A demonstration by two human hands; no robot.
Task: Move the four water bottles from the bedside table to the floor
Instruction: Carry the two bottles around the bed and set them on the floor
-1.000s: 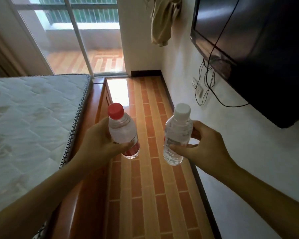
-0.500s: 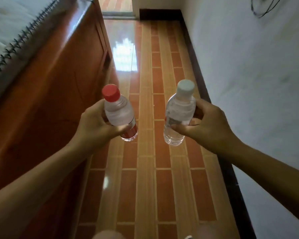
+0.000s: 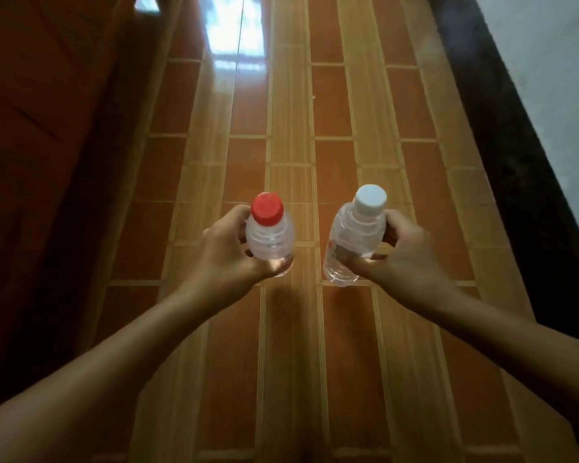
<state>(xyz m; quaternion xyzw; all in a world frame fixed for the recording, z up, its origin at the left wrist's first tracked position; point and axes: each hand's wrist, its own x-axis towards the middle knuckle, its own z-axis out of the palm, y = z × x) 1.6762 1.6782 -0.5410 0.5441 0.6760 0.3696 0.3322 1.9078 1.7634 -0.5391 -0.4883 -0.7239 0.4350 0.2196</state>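
My left hand (image 3: 226,253) is closed around a clear water bottle with a red cap (image 3: 270,233), held upright. A second clear bottle with a white cap (image 3: 358,232) is gripped by my right hand (image 3: 403,259), also upright. Both bottles hang side by side, low over the orange tiled floor (image 3: 335,345), seen almost from straight above. Whether their bases touch the tiles I cannot tell. The bedside table and any other bottles are out of view.
A tall reddish-brown wooden bed side (image 3: 44,135) runs along the left. A dark skirting board (image 3: 502,155) and a white wall (image 3: 562,61) run along the right. Window light reflects on the tiles (image 3: 236,31) further ahead.
The view has tipped from the window and bed down to the floor. Both hands have lowered the bottles toward the tiles, and I now see the caps from above.
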